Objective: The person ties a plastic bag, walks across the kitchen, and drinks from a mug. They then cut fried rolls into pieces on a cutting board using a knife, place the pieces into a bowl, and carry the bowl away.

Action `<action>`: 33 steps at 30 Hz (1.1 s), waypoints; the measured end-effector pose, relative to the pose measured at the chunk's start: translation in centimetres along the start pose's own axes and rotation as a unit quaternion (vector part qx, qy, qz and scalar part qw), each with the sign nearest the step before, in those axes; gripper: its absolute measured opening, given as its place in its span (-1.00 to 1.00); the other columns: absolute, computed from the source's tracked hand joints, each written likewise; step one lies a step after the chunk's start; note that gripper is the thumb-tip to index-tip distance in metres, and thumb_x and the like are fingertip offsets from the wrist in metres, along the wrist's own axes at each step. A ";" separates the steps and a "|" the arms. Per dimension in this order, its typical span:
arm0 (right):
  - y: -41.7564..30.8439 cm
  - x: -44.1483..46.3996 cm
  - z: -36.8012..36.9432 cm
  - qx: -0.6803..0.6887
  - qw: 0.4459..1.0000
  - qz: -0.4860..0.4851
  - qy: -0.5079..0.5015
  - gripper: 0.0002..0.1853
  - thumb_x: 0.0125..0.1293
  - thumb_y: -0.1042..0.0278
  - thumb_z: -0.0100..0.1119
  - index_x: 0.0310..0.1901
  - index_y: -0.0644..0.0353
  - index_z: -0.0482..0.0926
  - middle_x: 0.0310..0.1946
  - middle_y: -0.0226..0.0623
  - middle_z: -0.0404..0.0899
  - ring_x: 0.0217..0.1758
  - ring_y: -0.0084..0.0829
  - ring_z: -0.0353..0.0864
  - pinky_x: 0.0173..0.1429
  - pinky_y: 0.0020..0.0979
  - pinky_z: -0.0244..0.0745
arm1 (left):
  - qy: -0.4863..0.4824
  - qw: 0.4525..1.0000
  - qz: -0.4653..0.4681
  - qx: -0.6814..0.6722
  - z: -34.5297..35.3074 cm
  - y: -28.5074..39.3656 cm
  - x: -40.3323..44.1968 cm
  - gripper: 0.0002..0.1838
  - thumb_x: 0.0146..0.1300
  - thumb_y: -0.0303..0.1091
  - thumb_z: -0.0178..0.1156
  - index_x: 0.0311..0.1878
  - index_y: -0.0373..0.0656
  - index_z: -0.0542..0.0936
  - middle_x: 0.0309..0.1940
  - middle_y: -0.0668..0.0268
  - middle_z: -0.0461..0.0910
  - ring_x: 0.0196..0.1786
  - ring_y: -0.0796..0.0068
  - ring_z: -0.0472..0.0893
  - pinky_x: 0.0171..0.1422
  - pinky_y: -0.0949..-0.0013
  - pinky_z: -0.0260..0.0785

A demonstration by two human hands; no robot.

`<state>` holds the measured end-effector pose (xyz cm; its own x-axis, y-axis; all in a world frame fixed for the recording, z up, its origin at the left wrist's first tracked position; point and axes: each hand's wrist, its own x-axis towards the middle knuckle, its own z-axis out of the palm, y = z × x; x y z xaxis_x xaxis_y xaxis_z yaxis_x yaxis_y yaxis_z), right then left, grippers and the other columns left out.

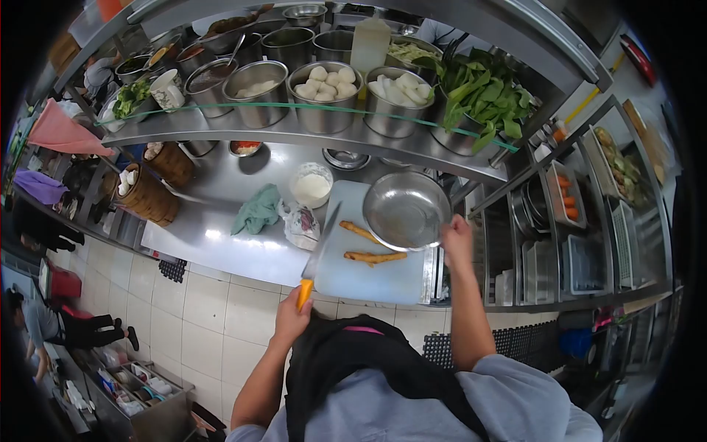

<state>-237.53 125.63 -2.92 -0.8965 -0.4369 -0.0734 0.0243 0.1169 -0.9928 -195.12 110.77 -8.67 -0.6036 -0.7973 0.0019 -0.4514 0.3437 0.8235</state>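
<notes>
No Legible Text in View

No word, label, brand, number or sign can be read. The plastic bag (pixel 300 225) on the surface (pixel 221 254) bears coloured markings, too small and creased to make out. The mug (pixel 168 91) on the shelf (pixel 412 152) carries dark markings; whether they are letters or a pattern cannot be told.

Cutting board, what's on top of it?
Two golden-brown sticks lie on the board; a knife overlaps its left edge. The bowl in your right hand hides its upper right part; anything underneath is covered.
</notes>
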 end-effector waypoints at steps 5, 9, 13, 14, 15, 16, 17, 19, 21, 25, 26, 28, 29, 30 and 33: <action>1.1 10.1 10.4 0.211 0.973 0.053 0.080 -0.87 0.30 0.51 0.16 -0.31 0.03 0.43 -0.47 -0.43 0.39 -0.52 -0.54 0.39 -0.44 -0.39 0.45 | 0.032 0.993 -0.112 -0.032 -1.6 -0.9 -3.6 -0.51 0.37 -0.29 0.30 0.25 -0.43 0.53 -0.10 -0.18 0.70 -0.01 -0.10 0.73 0.11 0.13 0.54; 4.0 20.8 14.0 0.401 0.908 0.077 0.098 -0.88 0.45 0.21 0.19 -0.11 -0.02 0.52 -0.36 -0.38 0.53 -0.30 -0.42 0.59 -0.24 -0.26 0.63 | 0.035 0.980 -0.185 -0.067 -1.2 -3.1 -6.6 -0.50 0.37 -0.29 0.31 0.24 -0.45 0.53 -0.09 -0.15 0.70 -0.01 -0.03 0.74 0.11 0.16 0.54; 26.5 41.2 14.2 0.415 0.903 -0.106 0.030 -0.74 0.52 0.00 0.13 0.04 -0.07 0.57 -0.27 -0.38 0.65 -0.20 -0.41 0.67 -0.26 -0.30 0.64 | 0.035 0.971 -0.221 -0.080 -1.1 -2.7 -9.1 -0.47 0.37 -0.29 0.31 0.29 -0.45 0.51 -0.02 -0.15 0.71 0.06 0.01 0.73 0.16 0.18 0.53; 21.8 35.9 14.0 0.375 0.927 0.007 0.015 -0.74 0.50 0.03 0.15 0.06 -0.06 0.58 -0.24 -0.38 0.67 -0.18 -0.40 0.68 -0.27 -0.30 0.64 | 0.029 0.969 -0.229 -0.085 -1.1 -2.6 -9.5 -0.45 0.38 -0.27 0.31 0.30 -0.45 0.50 0.00 -0.16 0.70 0.07 -0.01 0.73 0.17 0.18 0.53; 16.7 30.3 13.6 0.330 0.936 0.123 -0.013 -0.73 0.48 0.05 0.17 0.08 -0.05 0.59 -0.22 -0.38 0.69 -0.16 -0.39 0.69 -0.29 -0.30 0.63 | 0.028 0.968 -0.233 -0.085 -1.1 -2.4 -9.9 -0.45 0.38 -0.27 0.31 0.30 -0.45 0.50 0.00 -0.16 0.70 0.07 -0.01 0.73 0.17 0.18 0.53; 10.6 23.8 13.3 0.289 0.928 0.229 -0.048 -0.72 0.47 0.08 0.20 0.10 -0.04 0.60 -0.19 -0.38 0.71 -0.14 -0.38 0.71 -0.30 -0.29 0.62 | 0.025 0.974 -0.214 -0.069 -1.2 -2.1 -10.0 -0.45 0.38 -0.26 0.32 0.30 -0.44 0.51 0.00 -0.16 0.70 0.07 -0.02 0.73 0.17 0.18 0.54; 9.7 20.2 12.8 0.068 0.977 0.167 -0.116 -0.71 0.42 0.11 0.24 0.09 -0.01 0.61 -0.16 -0.37 0.72 -0.12 -0.39 0.71 -0.31 -0.30 0.62 | 0.023 0.980 -0.192 -0.053 -1.3 -1.8 -10.0 -0.45 0.38 -0.25 0.32 0.30 -0.44 0.51 -0.01 -0.16 0.70 0.06 -0.03 0.73 0.17 0.17 0.54; 10.5 15.0 12.3 -0.407 0.877 -0.044 -0.252 -0.69 0.30 0.15 0.34 -0.01 0.11 0.64 -0.16 -0.26 0.73 -0.11 -0.34 0.72 -0.21 -0.23 0.62 | 0.022 0.983 -0.177 -0.049 -1.5 -1.7 -9.8 -0.45 0.37 -0.25 0.32 0.29 -0.44 0.51 -0.01 -0.17 0.70 0.06 -0.06 0.73 0.16 0.17 0.54; 8.0 7.9 11.7 -0.514 0.812 -0.047 -0.272 -0.63 0.17 0.07 0.37 -0.05 0.07 0.68 -0.05 -0.17 0.73 0.06 -0.12 0.71 0.13 -0.17 0.59 | 0.020 0.985 -0.166 -0.044 -1.5 -1.6 -9.9 -0.45 0.37 -0.25 0.32 0.29 -0.43 0.51 -0.02 -0.17 0.70 0.05 -0.08 0.73 0.16 0.17 0.54; 9.9 6.1 11.8 -0.497 0.805 -0.127 -0.297 -0.55 0.11 -0.02 0.38 -0.01 0.02 0.70 -0.06 -0.17 0.71 0.10 -0.09 0.68 0.26 -0.11 0.53 | 0.003 0.992 -0.129 -0.017 -1.4 -1.1 -8.0 -0.47 0.36 -0.26 0.32 0.28 -0.41 0.52 -0.03 -0.17 0.70 0.04 -0.12 0.73 0.14 0.15 0.55; 9.6 5.7 12.3 -0.495 0.808 -0.124 -0.295 -0.55 0.11 -0.02 0.38 -0.01 0.02 0.70 -0.06 -0.17 0.71 0.10 -0.09 0.68 0.26 -0.11 0.53 | -0.006 0.992 -0.124 -0.009 -1.3 -1.0 -7.4 -0.47 0.36 -0.27 0.32 0.28 -0.40 0.52 -0.03 -0.18 0.70 0.03 -0.12 0.73 0.13 0.15 0.56; 8.8 4.7 13.8 -0.475 0.792 -0.136 -0.358 -0.39 0.03 -0.07 0.45 0.12 0.03 0.67 0.05 -0.17 0.66 0.23 -0.14 0.60 0.33 -0.12 0.47 | -0.011 0.993 -0.113 -0.007 -0.8 -0.8 -6.2 -0.48 0.36 -0.27 0.32 0.27 -0.41 0.53 -0.04 -0.18 0.70 0.02 -0.12 0.73 0.12 0.14 0.56; 8.0 3.7 14.0 -0.473 0.795 -0.133 -0.356 -0.39 0.03 -0.07 0.45 0.12 0.03 0.67 0.05 -0.17 0.66 0.23 -0.14 0.60 0.33 -0.12 0.47 | -0.013 0.994 -0.104 -0.007 -0.5 -0.6 -5.7 -0.48 0.36 -0.27 0.32 0.27 -0.42 0.53 -0.05 -0.17 0.70 0.01 -0.12 0.73 0.11 0.14 0.56; 7.2 2.7 14.2 -0.503 0.771 -0.140 -0.365 -0.31 0.01 -0.10 0.46 0.17 0.07 0.64 0.14 -0.17 0.60 0.31 -0.12 0.52 0.40 -0.01 0.38 | -0.016 0.995 -0.102 -0.003 -0.3 -0.5 -5.1 -0.48 0.36 -0.27 0.32 0.27 -0.42 0.53 -0.05 -0.17 0.70 0.01 -0.12 0.73 0.11 0.14 0.56; 6.2 0.0 13.7 -0.557 0.723 -0.172 -0.371 -0.15 -0.02 -0.18 0.48 0.29 0.12 0.54 0.28 -0.19 0.48 0.43 -0.08 0.38 0.50 0.20 0.18 | -0.027 0.993 -0.111 -0.030 1.0 0.0 -3.4 -0.49 0.35 -0.27 0.32 0.26 -0.38 0.54 -0.06 -0.17 0.70 0.00 -0.12 0.73 0.09 0.13 0.56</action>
<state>-231.30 114.18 -10.34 -0.2719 -0.9205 -0.2805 -0.8846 0.3539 -0.3038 -193.72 113.92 -9.23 -0.5289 -0.8214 -0.2134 -0.5383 0.1304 0.8326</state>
